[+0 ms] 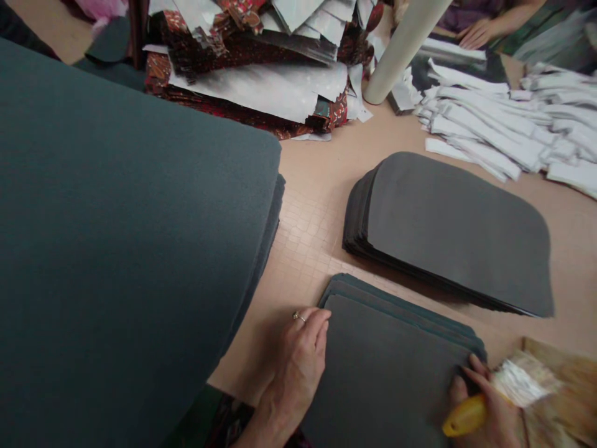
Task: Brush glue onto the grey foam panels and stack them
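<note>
A dark grey sheet [387,367] with rounded corners lies on a short stack of similar sheets, whose greenish edges show behind it. At its left corner, my left hand [301,354], with a ring on one finger, is closed on the edge. My right hand [494,404] is wrapped round a brush with a yellow handle [466,415], and its fingertips touch the sheet's right corner. Pale bristles point to the right, and a whitish wrap covers part of the brush head.
A taller stack of grey pieces [457,230] stands behind. Large dark green sheets [140,236] fill the left. Patterned and white scraps [261,87], a pale post [401,56] and white strips [494,124] lie farther back. Another person's hand [478,34] shows at upper right; brown material [573,386] lies at right.
</note>
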The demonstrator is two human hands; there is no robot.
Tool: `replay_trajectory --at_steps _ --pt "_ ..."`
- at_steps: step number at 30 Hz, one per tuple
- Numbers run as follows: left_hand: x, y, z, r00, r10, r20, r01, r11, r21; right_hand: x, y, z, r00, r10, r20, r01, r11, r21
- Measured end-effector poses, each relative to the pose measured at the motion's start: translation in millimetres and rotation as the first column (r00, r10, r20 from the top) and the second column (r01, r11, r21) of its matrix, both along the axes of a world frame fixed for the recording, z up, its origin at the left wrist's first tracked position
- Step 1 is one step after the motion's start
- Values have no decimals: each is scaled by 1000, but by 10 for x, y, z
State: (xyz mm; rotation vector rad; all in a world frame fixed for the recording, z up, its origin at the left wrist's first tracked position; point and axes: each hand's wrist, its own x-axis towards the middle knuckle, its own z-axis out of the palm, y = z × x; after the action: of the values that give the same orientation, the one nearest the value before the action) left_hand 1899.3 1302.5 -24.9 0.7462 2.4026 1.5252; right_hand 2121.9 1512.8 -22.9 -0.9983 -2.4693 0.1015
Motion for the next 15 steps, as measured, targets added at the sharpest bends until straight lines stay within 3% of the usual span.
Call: replay_trajectory --at_steps 9,15 --pt "-96 -3 69 994 -102 -30 99 991 -89 -21 -64 -58 998 14 -68 -11 999 51" --pt "-100 72 93 961 -126 -246 55 960 -275 -65 -83 -31 994 40 -105 -39 999 7"
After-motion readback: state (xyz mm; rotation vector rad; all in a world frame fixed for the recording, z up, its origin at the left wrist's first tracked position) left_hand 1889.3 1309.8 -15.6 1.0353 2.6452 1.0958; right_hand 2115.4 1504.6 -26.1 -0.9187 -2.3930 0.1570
